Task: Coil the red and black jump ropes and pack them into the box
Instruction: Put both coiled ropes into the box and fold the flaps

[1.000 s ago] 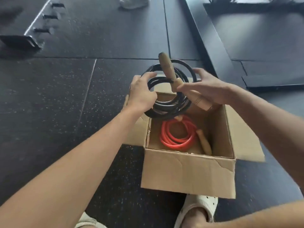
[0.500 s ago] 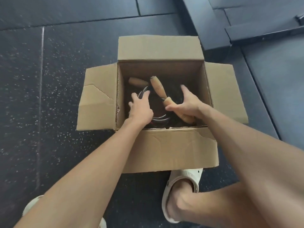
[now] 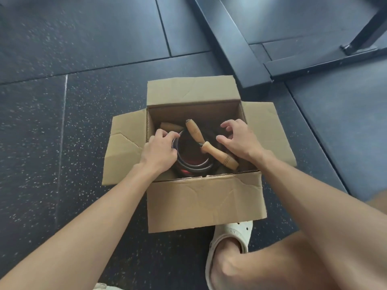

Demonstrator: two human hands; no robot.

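Note:
An open cardboard box stands on the dark floor in front of me. Inside lies the coiled black jump rope with its two wooden handles crossed on top. The red jump rope shows only as a sliver beneath the black coil. My left hand is inside the box, fingers closed on the left side of the black coil. My right hand hovers over the right side of the box with fingers spread, touching nothing. Another wooden handle lies at the back left.
All box flaps are folded outward; the left flap is torn. My foot in a white clog sits just in front of the box. A black metal frame runs along the floor behind the box to the right.
The black coil went from above the box down into it, onto the red rope. My right hand has let go of the wooden handle and opened; the left still grips the coil.

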